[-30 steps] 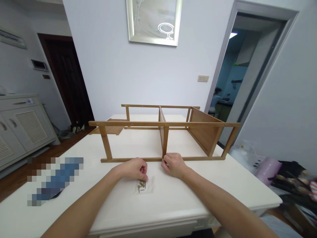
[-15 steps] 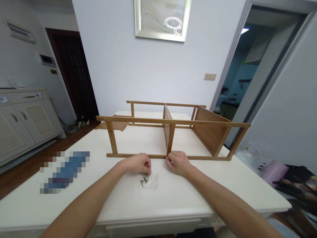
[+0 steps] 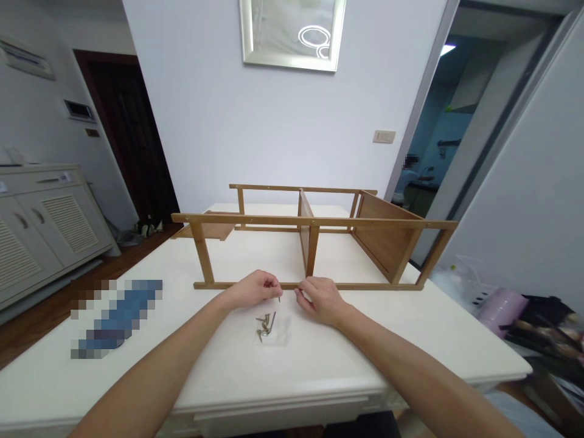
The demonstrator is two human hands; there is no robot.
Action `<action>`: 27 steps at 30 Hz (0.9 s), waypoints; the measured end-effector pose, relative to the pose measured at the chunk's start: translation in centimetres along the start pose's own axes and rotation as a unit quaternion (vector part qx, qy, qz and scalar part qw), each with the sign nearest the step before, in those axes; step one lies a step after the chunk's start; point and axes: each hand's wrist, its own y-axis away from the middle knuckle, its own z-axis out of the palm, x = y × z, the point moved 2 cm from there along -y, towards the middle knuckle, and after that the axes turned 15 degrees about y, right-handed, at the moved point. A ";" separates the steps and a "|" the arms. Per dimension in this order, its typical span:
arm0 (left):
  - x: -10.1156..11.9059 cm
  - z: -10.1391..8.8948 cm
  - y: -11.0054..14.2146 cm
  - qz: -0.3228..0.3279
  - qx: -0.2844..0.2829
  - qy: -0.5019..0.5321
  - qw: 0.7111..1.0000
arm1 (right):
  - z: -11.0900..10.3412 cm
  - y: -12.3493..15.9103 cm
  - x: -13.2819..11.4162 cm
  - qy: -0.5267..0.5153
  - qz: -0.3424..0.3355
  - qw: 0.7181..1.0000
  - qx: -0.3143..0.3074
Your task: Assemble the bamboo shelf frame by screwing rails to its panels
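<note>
My left hand [image 3: 255, 289] pinches a small screw [image 3: 280, 298] between thumb and fingertips, just in front of the shelf's lower rail. My right hand [image 3: 322, 299] is closed on the near lower rail of the wooden shelf frame [image 3: 250, 220], where the middle shelf board [image 3: 312, 252] meets it. Its fingertips partly hide that joint. The frame lies on its side on the white table. Between my forearms, a clear plastic bag [image 3: 280, 333] lies flat with several screws [image 3: 265, 320] and a thin hex key [image 3: 272, 322] on it.
A loose wooden board [image 3: 214, 228] lies behind the frame's left end. A blurred blue item [image 3: 128, 313] is on the left of the white table [image 3: 347, 365]. A pink roll [image 3: 511, 313] and other goods stand beyond the right edge. A person [image 3: 406, 179] is in the far room.
My left hand has lifted from the screws on the bag and moved up toward the lower rail with one screw. My right hand stays at the joint. The view has shifted slightly.
</note>
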 end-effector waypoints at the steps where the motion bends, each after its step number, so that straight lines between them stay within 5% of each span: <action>1: 0.1 0.2 -0.1 0.012 0.013 0.033 0.999 | -0.1 -0.1 -0.4 -0.007 -0.007 1.000 0.002; 7: 0.2 1.6 -0.9 0.053 0.055 0.145 0.987 | -0.3 -0.2 -1.3 -0.018 -0.022 0.999 0.029; 18: 1.1 3.6 -0.5 0.048 0.041 0.115 0.991 | -1.0 -0.1 -1.2 -0.039 -0.056 0.995 0.074; 27: 1.2 3.5 -1.1 0.107 0.121 -0.042 0.986 | -1.3 0.3 3.1 -0.093 0.138 0.981 0.098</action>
